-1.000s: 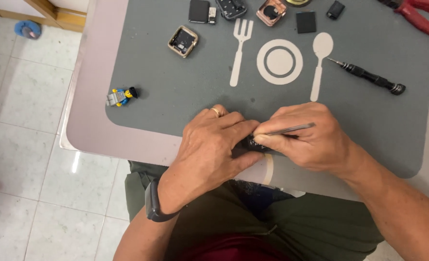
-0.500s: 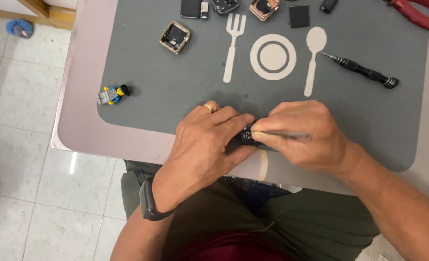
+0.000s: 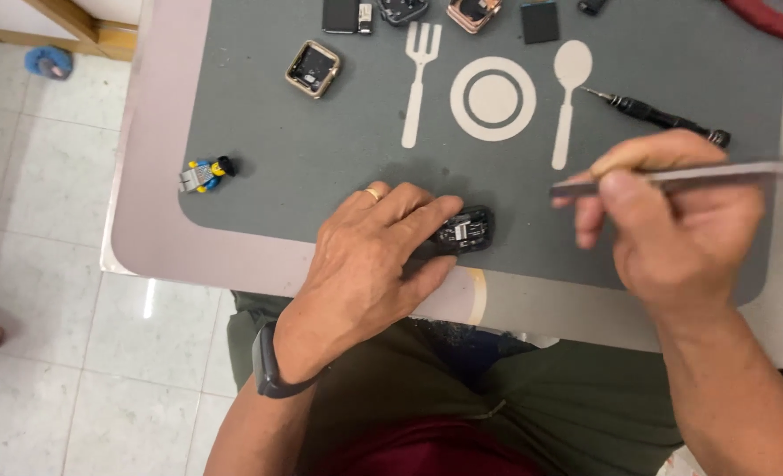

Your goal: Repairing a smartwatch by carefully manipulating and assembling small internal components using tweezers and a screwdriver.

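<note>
- Grey mat (image 3: pixel 321 167) on the counter (image 3: pixel 158 229), printed with a white fork, plate and spoon.
- Left hand (image 3: pixel 369 256) – grip closed on the small black opened device (image 3: pixel 463 229), pinning it flat to the mat near the front edge.
- Right hand (image 3: pixel 673 229) – grip closed around a thin metal tool (image 3: pixel 673 178), held level, tip clear of the device and to its right.
- Nearby: black screwdriver (image 3: pixel 660 115), gold watch case (image 3: pixel 313 68), toy figure (image 3: pixel 204 174), more parts along the far edge.
- Judgement: keep the device pressed flat, bring the tip in low and shallow, lever gently; a slip could gouge the internals or the fingertips (image 3: pixel 440 210).
</note>
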